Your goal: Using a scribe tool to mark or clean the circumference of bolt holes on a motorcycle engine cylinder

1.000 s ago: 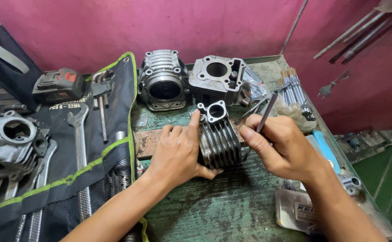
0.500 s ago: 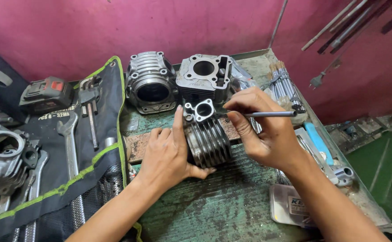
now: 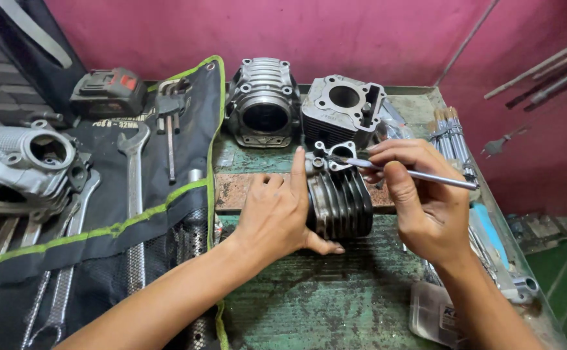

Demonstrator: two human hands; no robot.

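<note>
The person is standing at a green metal table [image 3: 335, 304], and both hands are busy in the middle of the frame. The left hand [image 3: 277, 217] is wrapped around the left side of a grey metal engine part with fins [image 3: 341, 204]. The thumb is tucked under it near the bottom, and one finger is pointing up along its side. The right hand [image 3: 426, 207] is pinching a thin metal rod [image 3: 419, 174] between its fingers.

The engine part is sitting between the two hands, touching the left one. Its fins are standing up like slices of bread, and its long way is running from the near edge of the table toward the pink wall [image 3: 361, 32]. Its holed end is facing up and away, toward the top of the frame.

The rod is lying almost flat, left to right. Its tip is pointing left and is touching the top end of the part, by the small holes. The right hand is nearer to that end.

Two more engine parts [image 3: 309, 110] are standing behind, in the upper middle. Wrenches [image 3: 133, 194] are lying on a black tool roll [image 3: 89, 240] at the left.
</note>
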